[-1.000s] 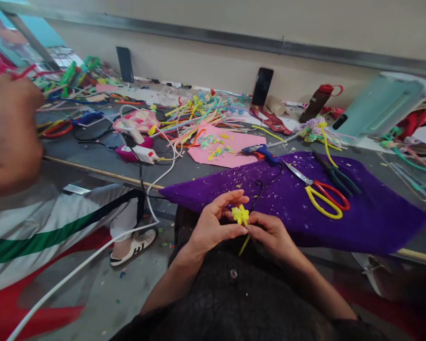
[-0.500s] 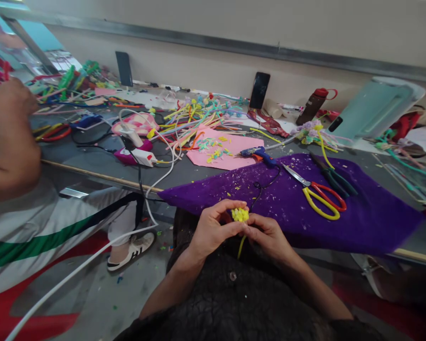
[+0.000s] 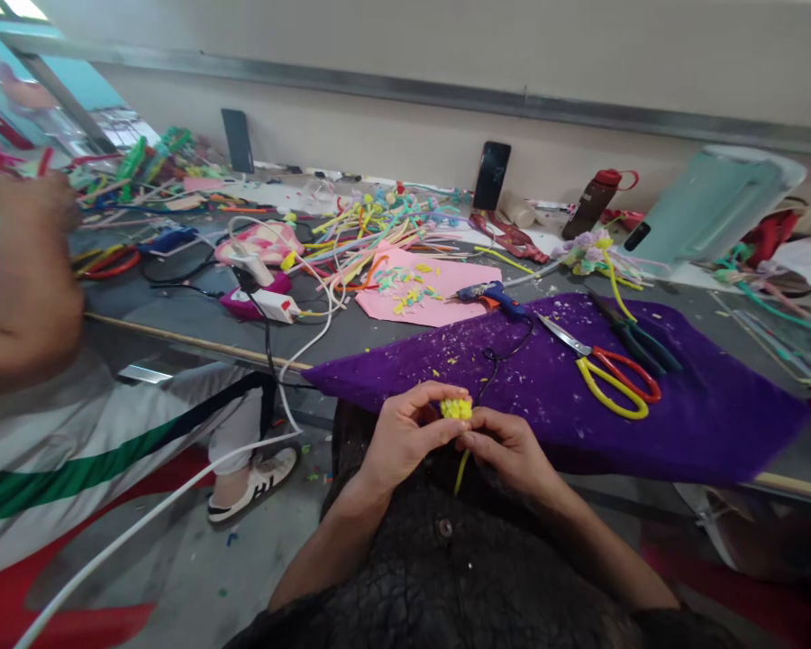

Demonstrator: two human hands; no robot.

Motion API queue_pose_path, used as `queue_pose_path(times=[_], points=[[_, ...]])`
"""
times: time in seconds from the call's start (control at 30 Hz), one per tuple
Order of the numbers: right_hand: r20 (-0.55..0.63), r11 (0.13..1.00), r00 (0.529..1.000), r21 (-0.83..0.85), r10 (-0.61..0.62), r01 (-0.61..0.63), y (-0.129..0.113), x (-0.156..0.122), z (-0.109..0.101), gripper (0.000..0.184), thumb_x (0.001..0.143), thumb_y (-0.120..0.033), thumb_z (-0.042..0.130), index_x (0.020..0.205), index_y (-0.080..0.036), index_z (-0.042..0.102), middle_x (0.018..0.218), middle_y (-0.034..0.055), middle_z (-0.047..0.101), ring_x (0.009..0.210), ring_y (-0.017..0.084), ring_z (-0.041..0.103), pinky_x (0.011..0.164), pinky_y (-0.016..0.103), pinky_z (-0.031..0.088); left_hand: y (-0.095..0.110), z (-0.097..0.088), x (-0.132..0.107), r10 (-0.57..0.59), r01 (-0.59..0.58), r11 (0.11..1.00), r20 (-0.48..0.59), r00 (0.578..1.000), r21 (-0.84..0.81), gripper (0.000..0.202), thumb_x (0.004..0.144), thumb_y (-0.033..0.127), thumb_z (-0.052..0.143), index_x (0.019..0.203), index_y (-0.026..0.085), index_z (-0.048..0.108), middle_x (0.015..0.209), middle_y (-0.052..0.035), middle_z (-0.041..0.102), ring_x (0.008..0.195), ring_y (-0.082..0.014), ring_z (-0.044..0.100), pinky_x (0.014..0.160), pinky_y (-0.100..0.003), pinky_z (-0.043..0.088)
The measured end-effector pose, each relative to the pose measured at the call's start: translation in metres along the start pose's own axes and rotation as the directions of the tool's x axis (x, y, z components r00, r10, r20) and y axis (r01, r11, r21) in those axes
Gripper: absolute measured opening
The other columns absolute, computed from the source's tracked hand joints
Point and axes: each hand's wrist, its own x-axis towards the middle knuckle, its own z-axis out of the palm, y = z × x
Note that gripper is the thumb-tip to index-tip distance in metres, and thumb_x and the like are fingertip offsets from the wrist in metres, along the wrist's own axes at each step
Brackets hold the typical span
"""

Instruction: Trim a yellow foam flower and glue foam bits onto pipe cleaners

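My left hand (image 3: 405, 431) curls its thumb and fingers around a small fuzzy yellow cluster (image 3: 456, 409), which looks like a flower of pipe cleaner pieces. From below it a yellow stem (image 3: 460, 472) hangs down over my lap. Fingertips of my right hand (image 3: 504, 440) pinch at the cluster's lower right side; what exactly they grip there is hidden. Beyond both hands lies a purple cloth (image 3: 405, 371) strewn with tiny scraps. On its right side rest scissors (image 3: 601, 361) with one red and one yellow handle, and dark-handled pliers (image 3: 639, 338).
A blue glue gun (image 3: 490, 296) lies by a pink sheet (image 3: 439, 314) bearing short cut pieces. Pipe cleaners (image 3: 351, 234) pile behind. A white cable (image 3: 195, 478) crosses the left side, near a co-worker's arm (image 3: 31, 270). Phones, a bottle (image 3: 591, 205) and a teal container (image 3: 713, 207) stand at the back.
The view has shifted slightly. My hands keep nearly the same hold on the yellow cluster. At the left, the co-worker's arm has moved a little.
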Motion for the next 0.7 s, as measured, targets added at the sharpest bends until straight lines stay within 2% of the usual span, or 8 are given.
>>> queue_pose_path(times=[0.07, 0.23, 0.27, 0.33, 0.43, 0.53, 0.7], points=[[-0.004, 1.000, 1.000, -0.002, 0.005, -0.005, 0.000, -0.001, 0.000, 0.018, 0.086, -0.032, 0.057, 0.080, -0.017, 0.064, 0.069, -0.0011, 0.059, 0.058, 0.009, 0.048, 0.054, 0.021, 0.038, 0.000, -0.001, 0.000, 0.007, -0.007, 1.000, 0.014, 1.000, -0.028, 0.032, 0.065, 0.021, 0.077, 0.097, 0.020, 0.072, 0.094, -0.0061, 0.071, 0.082, -0.0186, 0.065, 0.071, -0.025, 0.050], [-0.078, 1.000, 0.997, -0.002, -0.005, 0.005, -0.004, 0.000, 0.000, 0.015, 0.084, -0.030, 0.059, 0.078, -0.017, 0.063, 0.063, -0.0031, 0.055, 0.054, 0.009, 0.047, 0.052, 0.020, 0.037, -0.002, -0.001, 0.001, 0.008, -0.001, 0.983, 0.036, 0.999, -0.183, 0.079, 0.051, 0.012, 0.083, 0.124, 0.028, 0.057, 0.120, -0.0080, 0.062, 0.098, -0.0218, 0.061, 0.064, -0.021, 0.048], [-0.106, 1.000, 0.994, -0.018, -0.014, 0.012, -0.007, 0.002, -0.001, 0.014, 0.083, -0.030, 0.060, 0.077, -0.017, 0.063, 0.062, -0.0031, 0.055, 0.053, 0.009, 0.047, 0.051, 0.020, 0.037, -0.004, -0.001, 0.002, -0.004, 0.010, 0.977, 0.029, 1.000, -0.213, 0.077, 0.051, 0.012, 0.083, 0.123, 0.027, 0.058, 0.119, -0.0077, 0.063, 0.099, -0.0215, 0.060, 0.065, -0.021, 0.048], [-0.167, 0.996, 0.985, -0.084, -0.043, 0.030, -0.013, 0.007, -0.002, 0.013, 0.081, -0.028, 0.061, 0.075, -0.017, 0.064, 0.061, -0.0024, 0.058, 0.052, 0.009, 0.049, 0.050, 0.020, 0.038, -0.007, -0.001, 0.005, -0.045, 0.043, 0.962, -0.002, 0.999, -0.270, 0.059, 0.054, 0.015, 0.082, 0.111, 0.023, 0.065, 0.107, -0.0065, 0.068, 0.092, -0.0188, 0.062, 0.067, -0.021, 0.048], [-0.232, 0.972, 0.964, -0.219, -0.131, 0.079, -0.025, 0.016, -0.002, 0.013, 0.080, -0.025, 0.062, 0.071, -0.016, 0.065, 0.062, -0.0005, 0.063, 0.054, 0.011, 0.055, 0.052, 0.021, 0.040, -0.010, 0.002, 0.010, -0.105, 0.075, 0.942, -0.073, 0.992, -0.328, 0.034, 0.057, 0.020, 0.081, 0.090, 0.017, 0.071, 0.083, -0.0035, 0.070, 0.067, -0.0112, 0.060, 0.057, -0.018, 0.045], [-0.251, 0.931, 0.941, -0.339, -0.228, 0.135, -0.031, 0.023, 0.002, 0.011, 0.081, -0.021, 0.061, 0.072, -0.016, 0.067, 0.065, 0.0009, 0.067, 0.057, 0.012, 0.058, 0.055, 0.021, 0.042, -0.009, 0.007, 0.014, -0.139, 0.079, 0.931, -0.147, 0.979, -0.357, 0.028, 0.056, 0.021, 0.082, 0.081, 0.015, 0.072, 0.076, -0.0024, 0.070, 0.053, -0.0063, 0.052, 0.046, -0.016, 0.037], [-0.218, 0.891, 0.932, -0.416, -0.289, 0.179, -0.029, 0.028, 0.012, 0.013, 0.083, -0.018, 0.058, 0.076, -0.017, 0.069, 0.070, 0.0023, 0.069, 0.061, 0.013, 0.063, 0.059, 0.021, 0.044, -0.008, 0.012, 0.017, -0.206, 0.093, 0.894, -0.217, 0.954, -0.437, 0.026, 0.054, 0.023, 0.083, 0.076, 0.013, 0.072, 0.067, -0.0004, 0.067, 0.050, -0.0045, 0.049, 0.046, -0.015, 0.035]])
